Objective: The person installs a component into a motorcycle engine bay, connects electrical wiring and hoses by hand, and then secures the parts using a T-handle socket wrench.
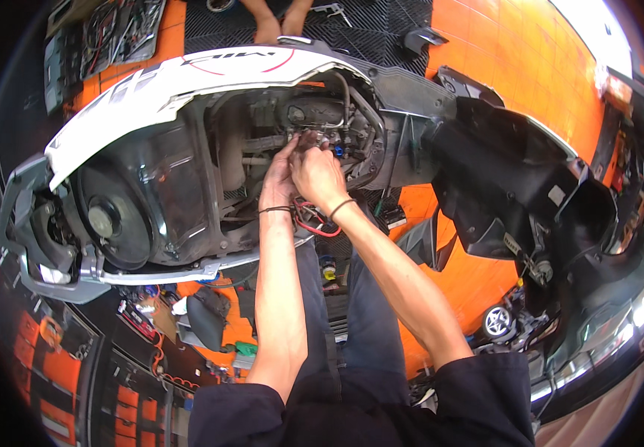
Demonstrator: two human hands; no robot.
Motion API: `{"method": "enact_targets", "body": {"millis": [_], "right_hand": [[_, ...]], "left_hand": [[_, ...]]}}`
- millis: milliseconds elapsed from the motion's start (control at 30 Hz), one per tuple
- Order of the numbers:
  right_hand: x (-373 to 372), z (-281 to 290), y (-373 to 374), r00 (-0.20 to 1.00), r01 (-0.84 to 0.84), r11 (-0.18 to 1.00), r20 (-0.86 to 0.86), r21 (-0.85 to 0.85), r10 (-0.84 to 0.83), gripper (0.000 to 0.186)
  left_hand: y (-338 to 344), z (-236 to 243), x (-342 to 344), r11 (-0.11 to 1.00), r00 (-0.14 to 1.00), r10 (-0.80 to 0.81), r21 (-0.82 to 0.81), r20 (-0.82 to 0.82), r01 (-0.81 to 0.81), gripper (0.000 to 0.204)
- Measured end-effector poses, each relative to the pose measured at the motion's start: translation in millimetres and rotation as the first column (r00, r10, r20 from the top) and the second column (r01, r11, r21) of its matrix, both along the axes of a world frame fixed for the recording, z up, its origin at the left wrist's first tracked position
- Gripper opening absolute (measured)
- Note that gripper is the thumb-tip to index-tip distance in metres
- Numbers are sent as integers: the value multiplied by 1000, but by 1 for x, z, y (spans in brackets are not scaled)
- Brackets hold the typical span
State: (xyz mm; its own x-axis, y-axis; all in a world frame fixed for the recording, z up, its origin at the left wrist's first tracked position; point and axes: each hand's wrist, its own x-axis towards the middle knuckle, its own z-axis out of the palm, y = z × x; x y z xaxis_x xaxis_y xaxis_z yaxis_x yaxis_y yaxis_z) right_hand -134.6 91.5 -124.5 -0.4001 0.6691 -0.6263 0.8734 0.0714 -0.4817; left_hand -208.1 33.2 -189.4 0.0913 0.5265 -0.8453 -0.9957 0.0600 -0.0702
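Observation:
Both hands are inside the open engine bay of a scooter [221, 160] with its seat off. My left hand [278, 177] reaches in with its fingers curled against a small metal part deep in the bay. Close against it, my right hand [317, 176] is bent over the same spot with closed fingers. What they grip is hidden by the fingers. A blue fitting [338, 151] sits just right of my right fingers. Below my wrists loops a red cable [313, 224]. A black rounded engine cover [313, 112] lies just beyond my fingertips.
A white side panel [151, 93] curves along the far side. At the left is a black fuel tank [177, 194]. The black front bodywork [512, 171] extends to the right. A tool case [121, 41] lies at the back left. Another person's bare feet [281, 26] stand beyond.

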Motion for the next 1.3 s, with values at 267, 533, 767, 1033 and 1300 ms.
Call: {"method": "enact_targets", "body": {"millis": [267,533,767,1033,1300], "right_hand": [[-11,26,-7,963,246,968,-106,-42,-249,41],[-9,-7,-21,370,623,228,26,-748,-928,43],[-1,15,-33,989,57,992,-144,116,-40,37],[0,13,-34,318,579,33,188,-815,-929,48],[37,-2,-34,976,-6,949,-206,316,75,23]], "left_hand": [[-15,-2,-24,973,942,-219,-128,-254,191,35],[-19,-8,-41,956,956,-289,-61,-38,287,32],[-21,-9,-63,903,890,-430,-97,-152,420,29],[-4,-9,-70,759,751,-651,-79,-114,646,34],[3,-3,-58,730,705,-683,-210,-192,650,31]]}}
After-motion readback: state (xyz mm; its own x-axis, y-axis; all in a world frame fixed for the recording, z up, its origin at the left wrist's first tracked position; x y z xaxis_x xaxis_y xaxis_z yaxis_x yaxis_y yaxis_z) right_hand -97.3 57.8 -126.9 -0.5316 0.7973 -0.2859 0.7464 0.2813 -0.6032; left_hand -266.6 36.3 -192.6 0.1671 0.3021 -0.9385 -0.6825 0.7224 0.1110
